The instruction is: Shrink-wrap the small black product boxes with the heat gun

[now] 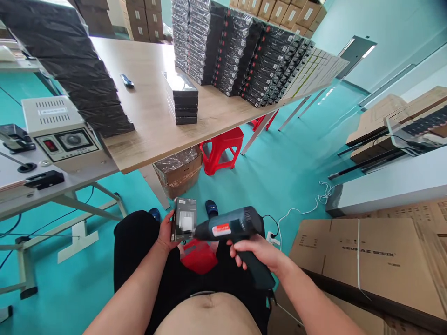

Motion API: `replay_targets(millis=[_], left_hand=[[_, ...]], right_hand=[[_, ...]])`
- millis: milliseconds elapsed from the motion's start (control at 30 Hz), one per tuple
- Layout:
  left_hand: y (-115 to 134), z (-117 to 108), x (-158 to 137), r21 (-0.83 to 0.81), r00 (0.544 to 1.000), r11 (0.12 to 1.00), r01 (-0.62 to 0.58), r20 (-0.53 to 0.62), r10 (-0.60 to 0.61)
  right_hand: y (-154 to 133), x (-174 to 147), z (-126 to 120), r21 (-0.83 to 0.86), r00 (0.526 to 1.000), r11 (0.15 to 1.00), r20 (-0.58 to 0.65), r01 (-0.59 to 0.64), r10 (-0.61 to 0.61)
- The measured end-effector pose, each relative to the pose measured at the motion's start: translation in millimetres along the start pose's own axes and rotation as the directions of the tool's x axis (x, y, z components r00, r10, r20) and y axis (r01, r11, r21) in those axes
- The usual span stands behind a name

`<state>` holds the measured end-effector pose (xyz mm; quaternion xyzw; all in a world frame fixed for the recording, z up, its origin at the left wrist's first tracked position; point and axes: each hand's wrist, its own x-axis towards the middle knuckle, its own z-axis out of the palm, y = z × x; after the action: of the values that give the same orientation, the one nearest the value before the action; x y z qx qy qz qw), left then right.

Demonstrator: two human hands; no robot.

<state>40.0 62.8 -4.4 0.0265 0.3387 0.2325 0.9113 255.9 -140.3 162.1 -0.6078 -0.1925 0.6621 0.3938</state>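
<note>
My left hand (166,231) is closed on the left side of a small black product box (185,214), which has a white picture on its face and a glossy, wrapped look. My right hand (256,251) grips the handle of a dark heat gun (230,224) with a red and white label. The gun's nozzle points left and comes close to the box's lower right part; whether they touch, I cannot tell. Both hands are over my lap.
A wooden table (150,144) holds a short stack of boxes (186,109), tall stacks of wrapped black boxes (237,51) and a blue cutter-like object (126,81). A sealing machine (66,135) stands left. Red stools (223,149) and cartons (349,246) are around.
</note>
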Motion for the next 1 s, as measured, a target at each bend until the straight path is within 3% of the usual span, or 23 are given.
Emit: replay_targets(millis=[100, 267, 433, 600, 767, 900, 1000], left_hand=[[0, -4, 8, -0.001, 0.999, 0.999, -0.036, -0.005, 0.036], [-3, -12, 20, 0.027, 0.994, 0.997, -0.067, -0.086, 0.069], [-4, -18, 21, -0.042, 0.994, 0.998, -0.041, -0.104, 0.036], [-2, -22, 25, -0.037, 0.979, 0.996, -0.081, -0.189, 0.073], [-2, -19, 27, -0.051, 0.982, 0.997, -0.065, -0.178, 0.055], [-1, -18, 27, -0.040, 0.975, 0.993, -0.108, -0.200, 0.098], [0, -18, 26, -0.081, 0.974, 0.990, -0.114, -0.203, 0.095]], right_hand=[[4, 2, 1, 0.051, 0.986, 0.998, -0.164, 0.039, -0.030], [12, 7, 27, 0.142, 0.998, 0.988, -0.016, 0.061, -0.060], [8, 15, 43, 0.135, 0.967, 0.981, -0.231, 0.138, -0.105], [7, 13, 42, 0.100, 0.988, 0.989, -0.115, 0.110, -0.098], [3, 15, 50, 0.096, 0.964, 0.985, -0.240, 0.141, -0.114], [1, 19, 54, 0.070, 0.987, 0.993, -0.137, 0.095, -0.085], [0, 23, 56, 0.113, 0.967, 0.980, -0.215, 0.162, -0.135]])
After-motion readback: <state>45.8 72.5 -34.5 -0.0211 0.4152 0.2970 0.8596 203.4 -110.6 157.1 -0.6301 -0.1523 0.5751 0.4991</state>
